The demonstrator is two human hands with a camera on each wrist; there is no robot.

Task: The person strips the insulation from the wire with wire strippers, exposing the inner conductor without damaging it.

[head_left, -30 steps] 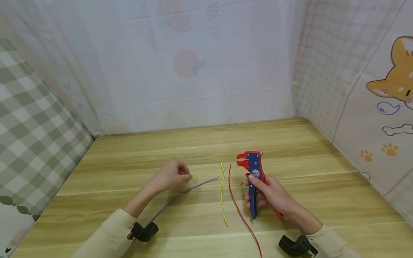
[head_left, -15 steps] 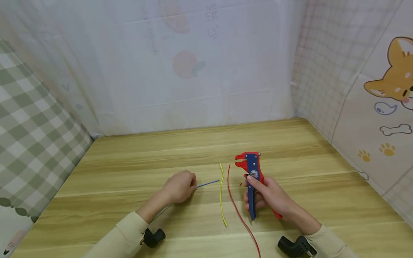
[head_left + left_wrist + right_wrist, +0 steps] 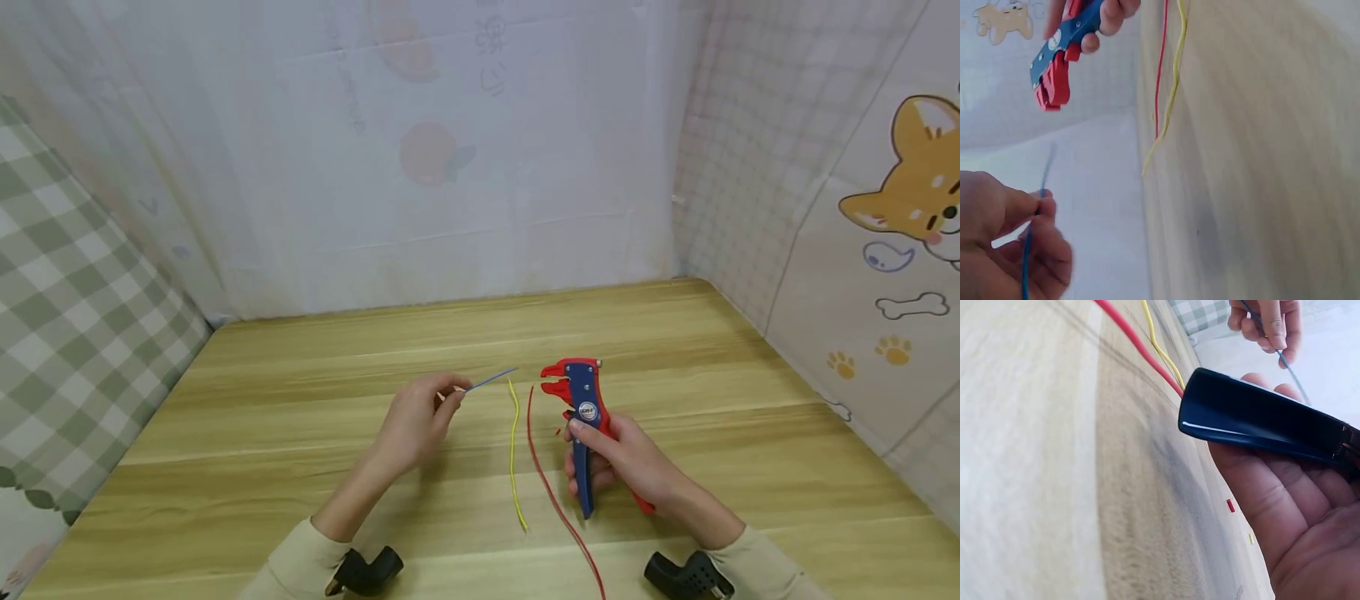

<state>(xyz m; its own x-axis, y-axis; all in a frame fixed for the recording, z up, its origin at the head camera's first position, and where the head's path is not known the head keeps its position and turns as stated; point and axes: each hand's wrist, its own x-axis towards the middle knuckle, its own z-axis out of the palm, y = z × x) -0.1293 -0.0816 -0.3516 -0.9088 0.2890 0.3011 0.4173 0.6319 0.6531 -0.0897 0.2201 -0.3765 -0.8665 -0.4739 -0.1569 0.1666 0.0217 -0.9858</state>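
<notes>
My left hand (image 3: 422,421) pinches a blue wire (image 3: 491,381) between thumb and fingers, above the table. The wire's free end points right, toward the jaws of a wire stripper. That red and blue wire stripper (image 3: 587,392) is in my right hand (image 3: 630,457), its head up and its red jaws apart, facing left. In the left wrist view the blue wire (image 3: 1027,256) runs back across the palm. In the right wrist view the dark handle (image 3: 1260,419) lies across my right fingers. A gap separates the wire's tip from the jaws.
Between the hands lie a yellow wire (image 3: 514,454) and a longer red wire (image 3: 558,504) on the wooden table (image 3: 300,367). Small red (image 3: 1230,505) and yellow (image 3: 1251,539) offcuts lie near the stripper. Fabric curtains (image 3: 315,208) stand around the table's back and sides.
My left hand has reached down to the blue wire, taken hold of it and lifted it off the table, bringing its end near the stripper. My right hand has stayed nearly still.
</notes>
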